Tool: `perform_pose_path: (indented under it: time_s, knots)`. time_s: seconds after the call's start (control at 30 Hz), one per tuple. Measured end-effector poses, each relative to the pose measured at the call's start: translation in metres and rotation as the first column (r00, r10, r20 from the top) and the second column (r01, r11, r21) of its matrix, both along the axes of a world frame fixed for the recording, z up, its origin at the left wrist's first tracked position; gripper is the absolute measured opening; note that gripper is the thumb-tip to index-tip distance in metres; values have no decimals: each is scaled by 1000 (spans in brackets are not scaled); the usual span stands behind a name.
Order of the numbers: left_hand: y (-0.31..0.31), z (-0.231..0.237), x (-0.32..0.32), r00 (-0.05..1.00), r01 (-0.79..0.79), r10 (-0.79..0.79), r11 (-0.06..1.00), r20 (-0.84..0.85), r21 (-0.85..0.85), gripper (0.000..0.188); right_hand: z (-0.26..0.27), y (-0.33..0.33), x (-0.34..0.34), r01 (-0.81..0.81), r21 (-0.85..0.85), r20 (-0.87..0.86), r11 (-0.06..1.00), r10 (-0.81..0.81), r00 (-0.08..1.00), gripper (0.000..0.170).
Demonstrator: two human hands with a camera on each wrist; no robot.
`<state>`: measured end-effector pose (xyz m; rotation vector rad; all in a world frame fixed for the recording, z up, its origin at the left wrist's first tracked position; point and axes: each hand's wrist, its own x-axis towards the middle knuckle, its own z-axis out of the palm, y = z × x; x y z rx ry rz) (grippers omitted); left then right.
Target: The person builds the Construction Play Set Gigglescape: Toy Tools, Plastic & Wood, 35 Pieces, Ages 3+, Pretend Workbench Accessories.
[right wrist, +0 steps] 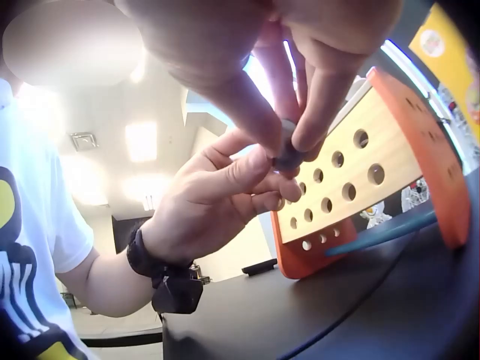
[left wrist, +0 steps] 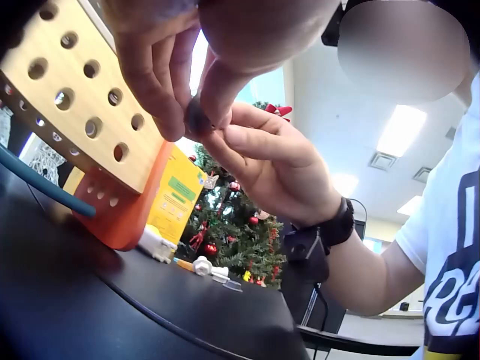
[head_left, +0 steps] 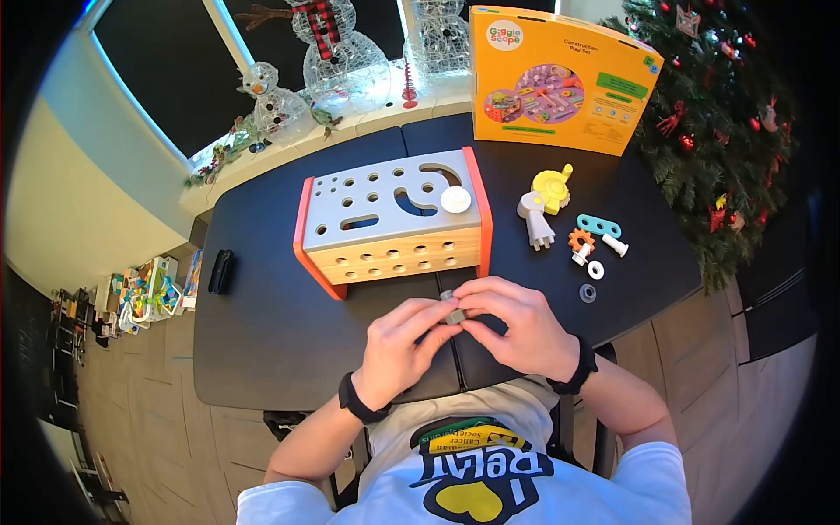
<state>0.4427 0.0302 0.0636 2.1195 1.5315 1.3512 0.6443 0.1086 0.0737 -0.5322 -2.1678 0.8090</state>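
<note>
In the head view, both hands meet in front of the toy workbench and pinch a small grey plastic piece between fingertips and thumbs. It resembles a toy bolt, but I cannot tell its exact kind. The left hand grips it from the left, the right hand from the right. Both wrist views show the grey piece dark and partly covered by the fingers. Just beyond the hands stands the workbench, with a grey holed top, pale wooden front and red-orange end panels. A white round peg head sits in its top.
On the right of the black table lie a yellow-and-grey toy piece, a teal strip, an orange gear, white bolts, a white ring and a grey ring. A yellow box stands behind; a black case lies left.
</note>
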Motion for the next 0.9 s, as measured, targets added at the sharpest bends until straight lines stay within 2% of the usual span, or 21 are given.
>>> perform_pose_path:
  time_s: [0.07, 0.13, 0.2, 0.27, 0.3, 0.4, 0.43, 0.5, 0.6, 0.7, 0.77, 0.9]
  knots:
    - [6, -3, -6, 999, -33, 32, 999, 11, 33, 35, 1, 3, -1, -28, 36, -10, 999, 28, 1000, 30]
    - [15, -1, -11, 995, -104, 104, 993, 7, 57, 30, 6, 11, 3, 37, 44, -8, 998, -36, 999, 32]
    - [24, -2, -17, 985, -174, 174, 984, -9, 48, 29, 4, 26, 5, 135, 22, -72, 991, -133, 989, 33]
    - [31, -8, -24, 979, -204, 205, 978, -16, 35, 29, 8, 39, 4, 260, 101, -111, 960, -248, 962, 34]
    - [33, -10, -26, 976, -219, 219, 975, -19, 28, 29, 8, 46, 9, 257, 54, -54, 965, -254, 966, 49]
    - [36, -10, -27, 971, -238, 238, 971, -4, 5, 23, 16, 59, 3, 292, 123, -56, 948, -287, 956, 68]
    - [37, -9, -24, 964, -262, 262, 965, 53, -14, 20, 15, 67, 3, 231, 68, 2, 971, -232, 973, 84]
    - [39, -6, -18, 936, -306, 311, 950, 166, -56, 17, 11, 78, -2, 185, 112, 38, 976, -190, 981, 86]
    - [45, -13, -26, 914, -393, 397, 917, 84, -64, 22, 9, 81, -8, 155, 85, 70, 984, -161, 985, 87]
    - [47, -16, -33, 863, -483, 490, 872, -125, 82, 34, 6, 83, -10, 143, 14, 54, 990, -144, 988, 85]
    - [45, -16, -35, 826, -508, 526, 850, -204, 138, 36, 2, 84, -10, 127, -41, 32, 991, -126, 992, 85]
    - [43, -20, -35, 771, -531, 576, 817, -271, 225, 36, -11, 86, -13, 95, -117, 23, 989, -93, 995, 103]
